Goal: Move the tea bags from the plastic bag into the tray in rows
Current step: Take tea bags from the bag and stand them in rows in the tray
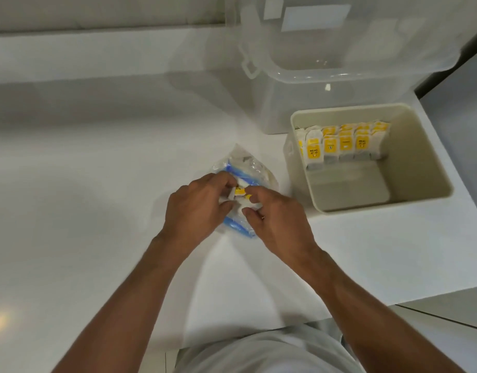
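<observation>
Left hand (197, 208) and right hand (275, 216) each hold a narrow pinch grip on a few tea bags (240, 191) at the plastic bag (248, 168) on the surface (97, 184); advisable to square their edges before lifting, then seat them upright against the rows (345, 144) at the far end of the tray (431, 168).

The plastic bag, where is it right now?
In the head view the plastic bag lies on the white counter, partly under the left hand and right hand, which pinch tea bags in it, just left of the beige tray.
</observation>
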Demonstrator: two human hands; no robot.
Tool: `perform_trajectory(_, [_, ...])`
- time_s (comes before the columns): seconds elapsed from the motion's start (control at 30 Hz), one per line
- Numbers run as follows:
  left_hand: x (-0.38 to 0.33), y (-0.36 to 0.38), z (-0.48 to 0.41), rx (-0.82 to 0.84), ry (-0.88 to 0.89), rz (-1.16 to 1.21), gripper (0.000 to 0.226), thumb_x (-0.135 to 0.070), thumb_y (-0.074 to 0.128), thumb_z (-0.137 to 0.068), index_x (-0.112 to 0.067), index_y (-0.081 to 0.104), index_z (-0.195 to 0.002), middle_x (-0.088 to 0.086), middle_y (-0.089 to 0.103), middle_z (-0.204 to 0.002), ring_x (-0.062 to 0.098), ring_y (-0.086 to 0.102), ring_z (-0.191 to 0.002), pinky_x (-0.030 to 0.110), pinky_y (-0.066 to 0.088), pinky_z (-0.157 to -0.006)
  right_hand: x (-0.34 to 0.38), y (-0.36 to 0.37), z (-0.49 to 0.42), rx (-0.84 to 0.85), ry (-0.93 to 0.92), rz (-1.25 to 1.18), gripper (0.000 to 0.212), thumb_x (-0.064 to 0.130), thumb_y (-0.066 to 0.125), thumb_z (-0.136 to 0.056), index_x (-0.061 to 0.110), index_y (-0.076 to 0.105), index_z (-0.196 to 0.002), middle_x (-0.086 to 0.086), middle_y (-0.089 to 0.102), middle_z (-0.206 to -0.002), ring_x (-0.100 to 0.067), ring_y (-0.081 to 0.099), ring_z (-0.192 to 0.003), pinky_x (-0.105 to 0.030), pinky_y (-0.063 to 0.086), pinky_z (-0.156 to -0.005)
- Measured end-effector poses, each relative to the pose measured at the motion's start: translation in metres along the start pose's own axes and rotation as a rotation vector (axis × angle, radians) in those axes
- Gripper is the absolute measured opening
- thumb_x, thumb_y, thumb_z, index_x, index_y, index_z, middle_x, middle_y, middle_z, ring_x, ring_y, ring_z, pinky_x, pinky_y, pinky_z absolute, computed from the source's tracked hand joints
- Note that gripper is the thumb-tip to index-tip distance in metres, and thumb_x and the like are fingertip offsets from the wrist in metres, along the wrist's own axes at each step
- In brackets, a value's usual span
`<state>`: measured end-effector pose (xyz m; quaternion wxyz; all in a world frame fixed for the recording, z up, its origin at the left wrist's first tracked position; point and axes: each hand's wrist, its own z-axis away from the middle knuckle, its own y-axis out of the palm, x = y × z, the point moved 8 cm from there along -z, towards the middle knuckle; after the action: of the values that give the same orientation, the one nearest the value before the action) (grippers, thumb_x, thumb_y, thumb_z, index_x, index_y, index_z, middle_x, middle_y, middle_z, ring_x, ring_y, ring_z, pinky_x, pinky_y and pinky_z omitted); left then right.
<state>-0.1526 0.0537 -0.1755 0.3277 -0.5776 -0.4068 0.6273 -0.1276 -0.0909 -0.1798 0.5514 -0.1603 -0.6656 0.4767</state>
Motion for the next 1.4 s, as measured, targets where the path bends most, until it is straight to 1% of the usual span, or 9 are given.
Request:
perform_trajectory(0.17, [0.011,0.007,-0.001,-0.120,-0.013,-0.025,0.024,-0.037,0.074,-0.086,-0.025,0.063,-0.104,-0.005,0.072,-0.092,0.024,0.069,-0.078,0.039,0.059,-0.065,-0.002,0.004,-0.008,-0.073,-0.027,0.133,0.044,0.040,0.061,-0.093,0.023,0.056,-0.133,0.003,0.073,-0.106,-0.020,0.071,-0.086,-0.027,0.054,-0.076])
perform_trajectory(0.4, [0.014,-0.003,0.003,-0.188,-0.058,0.085,0.007,-0.035,0.071,-0.089,-0.030,0.072,-0.093,-0.009,0.073,-0.084,0.018,0.068,-0.072,0.036,0.057,-0.062,-0.011,0.004,-0.018,-0.128,0.055,0.053,0.019,0.043,0.064,-0.091,0.029,0.062,-0.104,0.012,0.074,-0.091,-0.008,0.070,-0.077,-0.011,0.045,-0.063])
perform_trajectory(0.47, [0.015,-0.005,0.006,-0.184,-0.118,0.207,0.006,-0.035,0.072,-0.089,-0.030,0.072,-0.093,-0.014,0.072,-0.084,0.013,0.067,-0.072,0.035,0.057,-0.066,-0.006,0.005,-0.016,-0.122,-0.014,0.048,0.021,0.040,0.068,-0.089,0.029,0.063,-0.106,0.015,0.072,-0.093,-0.005,0.069,-0.076,-0.003,0.041,-0.062])
perform_trajectory(0.67, [0.005,0.005,0.006,0.012,-0.304,0.706,0.003,-0.029,0.072,-0.090,-0.028,0.075,-0.091,-0.015,0.070,-0.077,0.001,0.063,-0.065,0.026,0.055,-0.065,-0.003,0.003,-0.012,0.000,0.003,-0.221,0.044,0.040,0.068,-0.088,0.031,0.051,-0.128,0.014,0.067,-0.116,-0.007,0.066,-0.095,-0.022,0.054,-0.081])
perform_trajectory(0.87, [-0.002,0.010,0.010,0.048,-0.530,1.161,0.010,-0.012,0.062,-0.096,-0.015,0.070,-0.090,-0.004,0.065,-0.073,0.005,0.048,-0.048,0.014,0.035,-0.043,-0.019,-0.005,-0.011,-0.011,0.190,-0.573,0.021,0.026,0.069,-0.089,0.025,0.064,-0.110,0.013,0.072,-0.089,-0.003,0.068,-0.081,-0.027,0.056,-0.071])
perform_trajectory(1.0, [-0.005,0.021,0.016,0.137,-0.586,1.298,0.016,-0.014,0.057,-0.100,-0.020,0.068,-0.089,-0.005,0.059,-0.068,0.006,0.041,-0.049,0.017,0.028,-0.042,-0.024,0.007,0.001,0.196,0.380,-0.839,0.011,0.030,0.069,-0.089,0.021,0.072,-0.095,0.009,0.065,-0.068,-0.003,0.058,-0.061,-0.019,0.048,-0.056])
perform_trajectory(1.1, [0.001,0.012,0.012,0.063,-0.476,1.009,0.011,-0.015,0.061,-0.098,-0.019,0.071,-0.095,-0.008,0.068,-0.075,0.008,0.052,-0.051,0.019,0.042,-0.050,-0.030,0.007,0.007,0.177,0.404,-0.859,0.020,0.032,0.068,-0.090,0.012,0.066,-0.095,0.004,0.067,-0.073,-0.007,0.064,-0.070,-0.023,0.053,-0.062])
perform_trajectory(1.23, [-0.003,-0.008,0.009,-0.077,-0.211,0.097,0.015,-0.033,0.066,-0.093,-0.031,0.070,-0.108,-0.014,0.073,-0.099,0.014,0.067,-0.078,0.022,0.045,-0.067,-0.043,0.001,0.013,0.069,0.358,-0.564,0.017,0.030,0.067,-0.086,0.024,0.056,-0.097,0.007,0.074,-0.081,-0.010,0.072,-0.076,-0.041,0.061,-0.072])
perform_trajectory(1.4, [-0.016,0.010,0.002,-0.063,-0.110,-0.176,0.036,-0.054,0.058,-0.093,-0.032,0.061,-0.121,-0.007,0.070,-0.113,0.019,0.069,-0.089,0.027,0.051,-0.069,-0.043,-0.006,0.017,-0.014,0.315,-0.354,0.019,0.043,0.059,-0.093,0.024,0.058,-0.099,0.009,0.070,-0.079,-0.005,0.068,-0.071,-0.030,0.060,-0.067])
